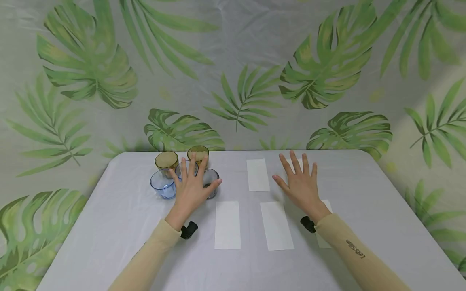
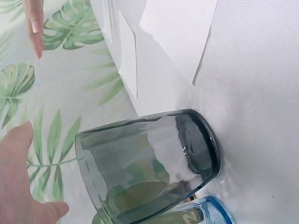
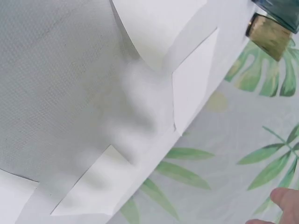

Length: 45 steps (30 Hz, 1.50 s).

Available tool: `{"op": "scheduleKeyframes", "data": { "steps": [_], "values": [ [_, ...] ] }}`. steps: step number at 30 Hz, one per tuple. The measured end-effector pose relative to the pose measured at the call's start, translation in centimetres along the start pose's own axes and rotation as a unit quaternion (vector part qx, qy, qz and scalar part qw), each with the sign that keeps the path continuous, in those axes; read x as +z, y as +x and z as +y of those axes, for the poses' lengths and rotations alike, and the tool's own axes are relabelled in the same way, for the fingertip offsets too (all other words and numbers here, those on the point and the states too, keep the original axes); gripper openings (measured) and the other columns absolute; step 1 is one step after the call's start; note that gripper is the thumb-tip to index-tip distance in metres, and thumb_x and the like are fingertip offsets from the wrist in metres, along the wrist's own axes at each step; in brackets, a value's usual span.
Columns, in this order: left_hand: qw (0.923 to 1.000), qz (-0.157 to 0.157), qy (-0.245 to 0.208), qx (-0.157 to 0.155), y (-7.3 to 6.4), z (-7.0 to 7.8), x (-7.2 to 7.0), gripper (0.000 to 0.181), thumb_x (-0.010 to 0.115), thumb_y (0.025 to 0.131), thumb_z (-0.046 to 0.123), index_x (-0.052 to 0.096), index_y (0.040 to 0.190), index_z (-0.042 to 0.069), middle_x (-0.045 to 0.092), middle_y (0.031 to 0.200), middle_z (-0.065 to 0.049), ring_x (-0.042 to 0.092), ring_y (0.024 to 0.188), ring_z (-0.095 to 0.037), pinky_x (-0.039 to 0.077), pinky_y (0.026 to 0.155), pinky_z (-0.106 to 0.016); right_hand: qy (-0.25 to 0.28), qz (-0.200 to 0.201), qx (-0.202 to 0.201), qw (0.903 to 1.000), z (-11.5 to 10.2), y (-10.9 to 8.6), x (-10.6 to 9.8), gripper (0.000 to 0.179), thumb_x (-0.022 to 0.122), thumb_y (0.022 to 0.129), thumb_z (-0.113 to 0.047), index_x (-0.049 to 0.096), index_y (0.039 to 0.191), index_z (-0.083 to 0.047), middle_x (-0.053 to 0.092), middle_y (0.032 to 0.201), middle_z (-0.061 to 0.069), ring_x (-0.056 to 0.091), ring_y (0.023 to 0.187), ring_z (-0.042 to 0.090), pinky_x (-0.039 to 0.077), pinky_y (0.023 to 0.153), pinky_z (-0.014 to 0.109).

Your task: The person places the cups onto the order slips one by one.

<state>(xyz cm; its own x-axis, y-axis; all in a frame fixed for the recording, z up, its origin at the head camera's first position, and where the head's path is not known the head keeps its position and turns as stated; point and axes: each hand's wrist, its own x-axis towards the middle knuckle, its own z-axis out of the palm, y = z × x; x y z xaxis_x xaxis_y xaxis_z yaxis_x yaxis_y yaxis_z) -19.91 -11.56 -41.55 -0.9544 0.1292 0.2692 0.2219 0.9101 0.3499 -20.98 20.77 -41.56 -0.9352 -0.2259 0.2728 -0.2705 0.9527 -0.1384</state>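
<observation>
My left hand (image 1: pixel 191 188) hovers, fingers spread, over a cluster of drinking glasses at the left back of the table. Below its thumb stands a grey glass (image 1: pixel 212 176), which fills much of the left wrist view. A blue glass (image 1: pixel 163 186) is left of the hand, and a pale glass (image 1: pixel 179 169) is partly hidden by the fingers. Two amber glasses, one at left (image 1: pixel 165 161) and one at right (image 1: pixel 198 150), stand behind. My right hand (image 1: pixel 301 184), also spread and holding nothing, is above white paper rectangles, partly covering two of them.
More white paper rectangles lie flat on the table: one at the back (image 1: pixel 258 176), two in front (image 1: pixel 227 226) (image 1: pixel 277 226). One near the right wrist (image 1: pixel 325 240) is partly covered by the sleeve. A leaf-patterned cloth (image 1: pixel 240 97) hangs behind the white table (image 1: pixel 364 202).
</observation>
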Motion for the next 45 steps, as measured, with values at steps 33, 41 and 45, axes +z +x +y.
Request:
{"op": "scheduleKeyframes", "data": {
  "steps": [33,41,45],
  "values": [
    [0.9807,-0.085,-0.093,0.150,1.2,-4.2,-1.0,0.082,0.070,0.085,0.044,0.033,0.149,0.009,0.032,0.151,-0.013,0.019,0.141,-0.036,0.008,0.109,-0.064,0.209,-0.048,-0.096,0.9720,4.4,2.1,0.0,0.070,0.060,0.096,-0.031,0.025,0.152,-0.009,0.027,0.153,0.016,0.024,0.137,0.040,0.021,0.109,0.058],
    [0.9791,-0.110,-0.093,0.143,1.3,-4.7,-1.0,0.081,0.076,0.081,0.037,0.039,0.146,0.005,0.037,0.147,-0.020,0.020,0.141,-0.036,0.010,0.110,-0.061,0.214,-0.064,-0.094,0.9703,6.0,2.2,0.5,0.068,0.059,0.096,-0.030,0.026,0.152,-0.009,0.028,0.153,0.016,0.024,0.137,0.040,0.020,0.109,0.058],
    [0.9782,-0.120,-0.095,0.141,1.5,-4.8,-1.0,0.080,0.077,0.081,0.035,0.040,0.145,0.004,0.037,0.146,-0.022,0.021,0.140,-0.037,0.011,0.111,-0.060,0.220,-0.065,-0.096,0.9686,6.7,2.1,0.7,0.067,0.059,0.096,-0.030,0.027,0.151,-0.008,0.029,0.152,0.018,0.024,0.136,0.042,0.020,0.108,0.060]
  ]
}}
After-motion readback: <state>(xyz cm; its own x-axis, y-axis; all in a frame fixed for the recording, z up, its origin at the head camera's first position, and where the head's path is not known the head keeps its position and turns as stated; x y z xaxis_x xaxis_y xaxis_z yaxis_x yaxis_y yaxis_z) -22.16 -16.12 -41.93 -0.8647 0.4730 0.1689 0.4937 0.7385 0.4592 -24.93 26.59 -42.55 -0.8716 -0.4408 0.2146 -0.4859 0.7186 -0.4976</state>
